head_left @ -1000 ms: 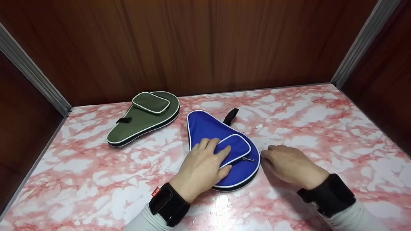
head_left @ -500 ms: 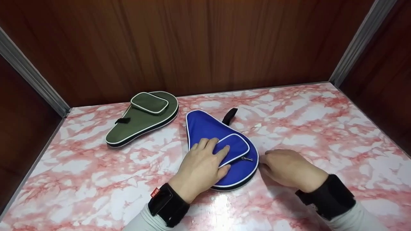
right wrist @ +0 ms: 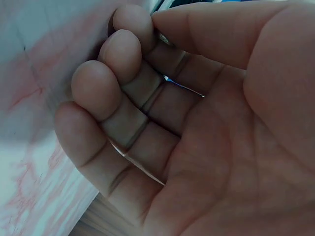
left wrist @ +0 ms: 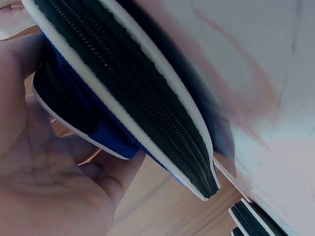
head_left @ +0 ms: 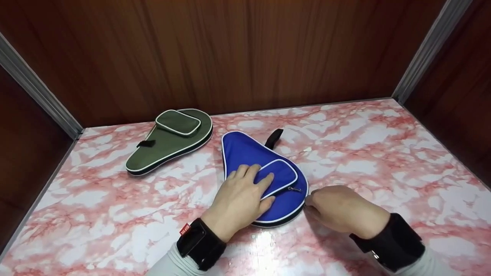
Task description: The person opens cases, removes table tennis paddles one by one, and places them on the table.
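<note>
A blue table tennis bat case (head_left: 245, 149) with white piping lies flat in the head view, its narrow end pointing away. My left hand (head_left: 239, 203) rests on it with fingers spread over the small front pocket (head_left: 282, 174). The left wrist view shows the black side zipper (left wrist: 133, 93) closed along the rounded edge. At the right edge of the case, my right hand (head_left: 341, 209) pinches the zipper pull (right wrist: 165, 38) between thumb and index finger; the pull is mostly hidden by the fingertips. The other fingers curl in beside it.
An olive green bat case (head_left: 172, 147) of the same shape lies at the back left. A black strap (head_left: 274, 138) sticks out behind the blue case. Brown wood-grain panels (head_left: 245, 57) stand around the red-and-white marbled table (head_left: 364, 145).
My right hand has slid along the rounded edge of the blue case, toward me and slightly left. My left hand stays in place on the case.
</note>
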Motion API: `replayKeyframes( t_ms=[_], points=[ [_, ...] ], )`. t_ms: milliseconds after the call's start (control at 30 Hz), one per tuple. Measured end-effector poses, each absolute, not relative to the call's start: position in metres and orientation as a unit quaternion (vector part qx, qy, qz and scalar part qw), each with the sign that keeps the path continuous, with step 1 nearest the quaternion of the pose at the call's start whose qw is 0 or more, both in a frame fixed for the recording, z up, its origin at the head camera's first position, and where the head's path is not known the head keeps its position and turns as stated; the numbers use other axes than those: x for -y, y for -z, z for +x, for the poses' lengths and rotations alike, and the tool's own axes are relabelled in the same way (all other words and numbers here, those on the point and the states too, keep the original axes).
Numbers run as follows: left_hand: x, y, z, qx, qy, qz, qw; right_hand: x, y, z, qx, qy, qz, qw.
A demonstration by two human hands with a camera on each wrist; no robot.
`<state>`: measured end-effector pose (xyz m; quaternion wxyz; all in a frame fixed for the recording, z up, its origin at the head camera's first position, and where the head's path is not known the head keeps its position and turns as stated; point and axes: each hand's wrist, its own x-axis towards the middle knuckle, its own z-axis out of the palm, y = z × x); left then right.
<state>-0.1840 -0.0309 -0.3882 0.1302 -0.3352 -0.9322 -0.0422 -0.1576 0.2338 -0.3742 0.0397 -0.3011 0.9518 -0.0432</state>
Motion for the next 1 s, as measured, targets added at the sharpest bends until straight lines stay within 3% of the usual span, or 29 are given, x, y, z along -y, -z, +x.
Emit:
replayKeyframes(
  t_ms=[533, 900, 1000],
  points=[
    [0.034, 0.387, -0.184, 0.930, 0.046, -0.347, 0.116, -0.223, 0.377, -0.150, -0.955, 0.039, -0.292, 0.024],
    [0.052, 0.371, -0.187, 0.894, 0.134, -0.427, 0.009, -0.237, 0.378, -0.166, -0.969, 0.030, -0.246, -0.004],
    [0.054, 0.368, -0.188, 0.876, 0.149, -0.459, 0.001, -0.244, 0.379, -0.172, -0.975, 0.027, -0.221, -0.012]
  ],
)
